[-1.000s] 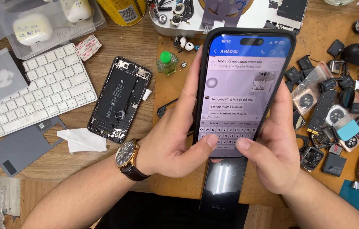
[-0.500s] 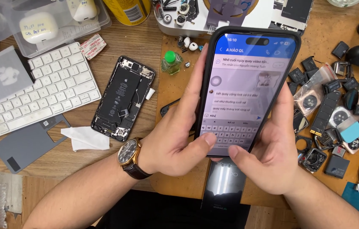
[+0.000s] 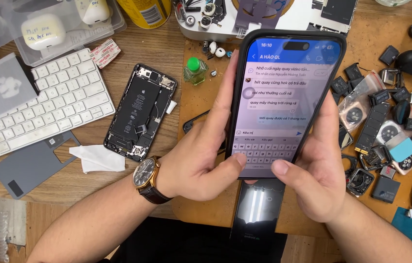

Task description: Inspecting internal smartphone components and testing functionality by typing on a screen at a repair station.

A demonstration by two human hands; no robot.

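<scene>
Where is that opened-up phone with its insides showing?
In the head view, the opened phone lies flat on the wooden bench, left of the left hand, between the white keyboard and the small green-capped bottle.

The scene is lit brightly and evenly from overhead, and only soft, short shadows are cast on the wooden table (image 3: pixel 186 97). The overhead tube lamps are mirrored as white glare in a dark glossy panel (image 3: pixel 257 207) under the lit phone screen (image 3: pixel 283 102). Focus is held sharply throughout, with slight wide-angle bending seen toward the edges.
</scene>
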